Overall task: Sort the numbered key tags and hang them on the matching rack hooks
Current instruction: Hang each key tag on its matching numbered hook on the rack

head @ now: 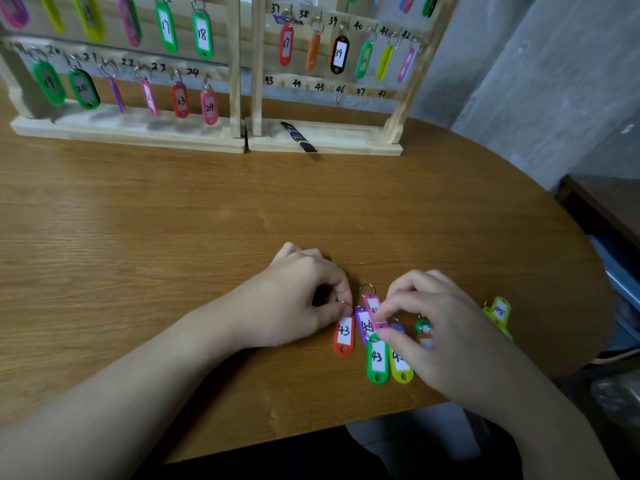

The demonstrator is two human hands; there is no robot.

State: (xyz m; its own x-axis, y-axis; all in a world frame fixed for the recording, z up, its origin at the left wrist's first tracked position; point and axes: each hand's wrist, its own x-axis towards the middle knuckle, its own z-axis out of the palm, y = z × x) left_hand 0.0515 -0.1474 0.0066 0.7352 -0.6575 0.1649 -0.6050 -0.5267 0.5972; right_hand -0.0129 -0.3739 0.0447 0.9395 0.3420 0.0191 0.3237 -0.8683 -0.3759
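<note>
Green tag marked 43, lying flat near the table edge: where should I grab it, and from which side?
Pinch the green tag by its long edges near the lower, holed end, coming from above on the near side. It lies flat, lengthwise toward you, and that end is clear. Its ring end is crowded by the purple tag and the right hand.

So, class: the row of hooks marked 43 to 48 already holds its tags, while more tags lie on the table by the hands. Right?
Not quite. In the head view the row marked 43 to 48 hangs bare; the tags do lie on the table by the hands.
</note>
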